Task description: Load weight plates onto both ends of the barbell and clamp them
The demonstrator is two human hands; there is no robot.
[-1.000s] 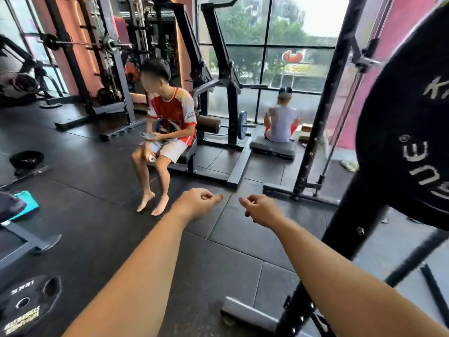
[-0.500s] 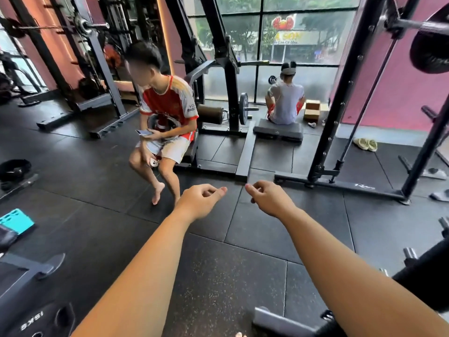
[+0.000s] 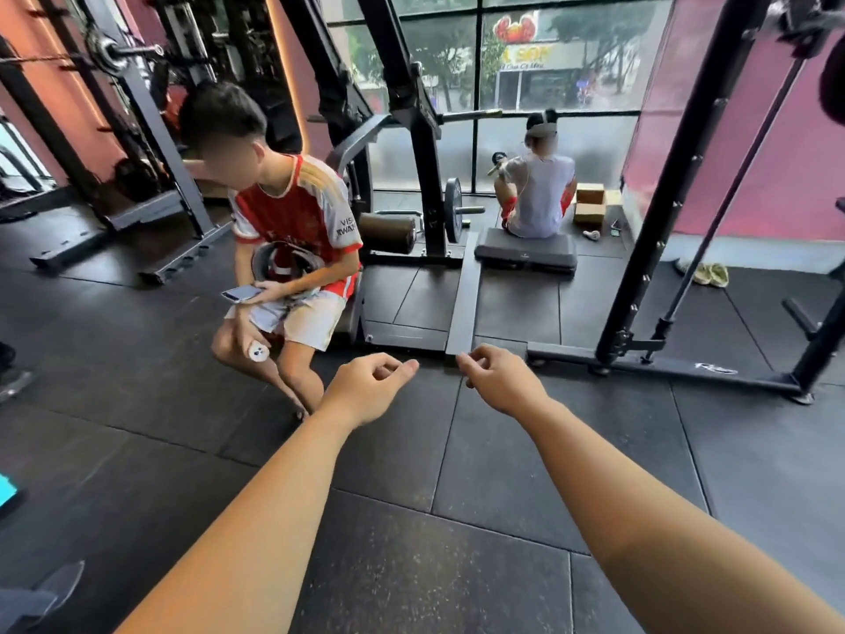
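My left hand [image 3: 368, 386] and my right hand [image 3: 500, 377] are stretched out in front of me over the black rubber floor. Both are loosely curled and hold nothing, and a small gap separates them. At the top right edge, a blurred barbell end [image 3: 798, 16] and the dark rim of a weight plate [image 3: 834, 86] just show on the rack. A single black plate [image 3: 452, 216] sits on a machine peg farther back. Another loaded barbell [image 3: 121, 51] rests in a rack at the far left.
A person in a red shirt [image 3: 297, 221] sits on a machine just left of my hands, holding a phone. Another person [image 3: 542, 194] sits on a step platform by the window. The rack's upright [image 3: 658, 221] and base bar [image 3: 663, 364] stand at right, with slippers [image 3: 706, 273] behind.
The view has swung away from the rack, so the large plate at right has slid out to the frame's edge. Both hands stay extended and empty.
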